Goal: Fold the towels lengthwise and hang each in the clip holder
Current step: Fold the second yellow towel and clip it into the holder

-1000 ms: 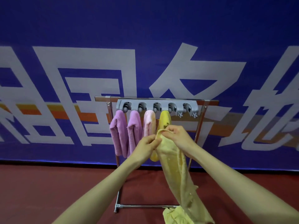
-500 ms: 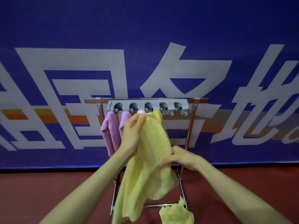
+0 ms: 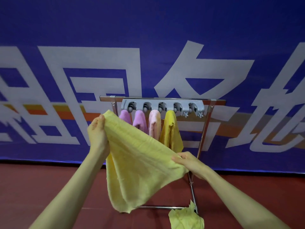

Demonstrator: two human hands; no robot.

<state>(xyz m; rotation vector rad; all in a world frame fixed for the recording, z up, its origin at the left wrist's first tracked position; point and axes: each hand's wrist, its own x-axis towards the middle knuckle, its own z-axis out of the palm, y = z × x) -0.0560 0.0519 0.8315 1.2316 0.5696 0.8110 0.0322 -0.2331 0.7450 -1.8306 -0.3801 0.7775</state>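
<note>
I hold a pale yellow towel (image 3: pixel 138 161) stretched slantwise in front of the rack. My left hand (image 3: pixel 97 131) pinches its upper corner, level with the hanging towels. My right hand (image 3: pixel 189 162) grips its lower right edge. The rest of the cloth droops below. The grey clip holder (image 3: pixel 162 105) sits on a metal rack (image 3: pixel 204 129). Two purple towels (image 3: pixel 139 120), a pink towel (image 3: pixel 154 124) and a darker yellow towel (image 3: pixel 170 131) hang from its first clips. The rightmost clip (image 3: pixel 193 108) holds nothing.
Another pale yellow towel (image 3: pixel 186 219) lies crumpled on the red floor (image 3: pixel 49 192) by the rack's right foot. A blue banner with large white characters (image 3: pixel 148 47) stands directly behind the rack.
My hands have moved apart, the left up and leftward, the right down and rightward. The towel went from a bunched strip to a spread, slanted sheet. The view has shifted slightly.
</note>
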